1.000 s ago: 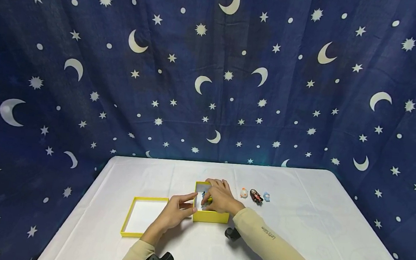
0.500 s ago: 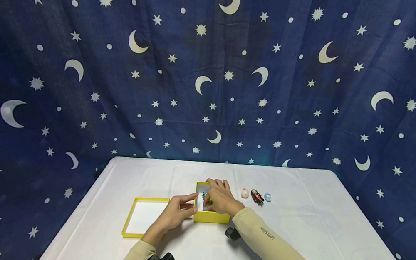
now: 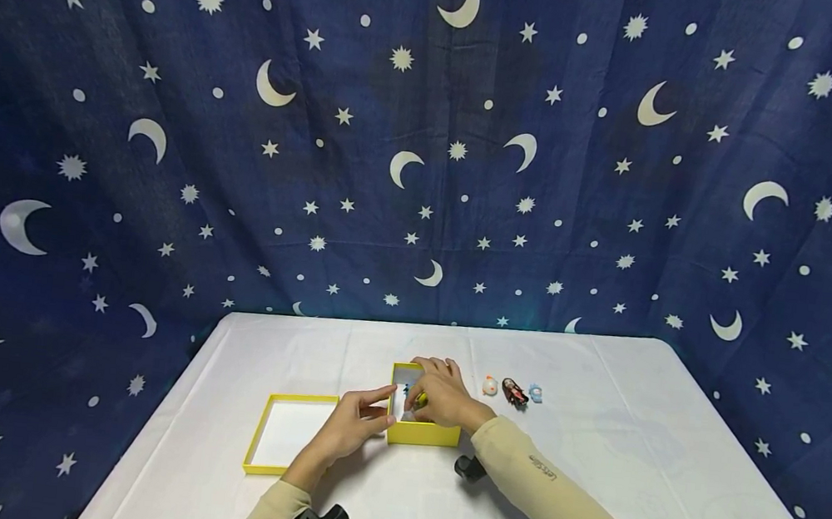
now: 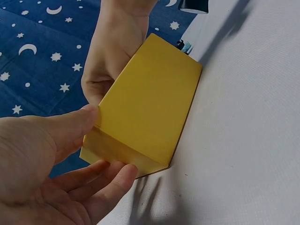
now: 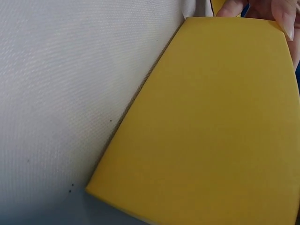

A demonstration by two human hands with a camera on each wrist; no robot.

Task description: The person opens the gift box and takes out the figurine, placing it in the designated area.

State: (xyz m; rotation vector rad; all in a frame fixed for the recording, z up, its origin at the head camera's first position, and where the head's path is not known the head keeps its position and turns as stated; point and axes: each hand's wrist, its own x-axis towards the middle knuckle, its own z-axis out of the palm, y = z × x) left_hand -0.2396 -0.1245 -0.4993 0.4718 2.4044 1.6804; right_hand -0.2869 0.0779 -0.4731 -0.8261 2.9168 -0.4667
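Note:
A yellow box (image 3: 422, 435) with a pale inside stands uncovered on the white table. My left hand (image 3: 355, 425) touches its left side with thumb and fingers spread; in the left wrist view, the left thumb meets the rim and the fingertips rest against the yellow wall. My right hand (image 3: 440, 396) reaches down into the box from the right. Small blue bits (image 3: 406, 390) and something yellow (image 3: 421, 398) show by its fingers. Whether the right fingers pinch any of this is hidden; the right wrist view is filled mostly by the box's outer wall.
The box's lid (image 3: 290, 431), yellow-rimmed and white inside, lies left of the box. To the right, three small figurines stand or lie in a row: a white-and-orange one (image 3: 490, 385), a dark-haired one (image 3: 514, 393) and a light-blue one (image 3: 535, 393). A starry curtain (image 3: 425, 168) hangs behind.
My right hand stays in the box, its fingers shifting slightly, and its forearm has moved a little to the right. The left hand, box, lid and figurines look unmoved.

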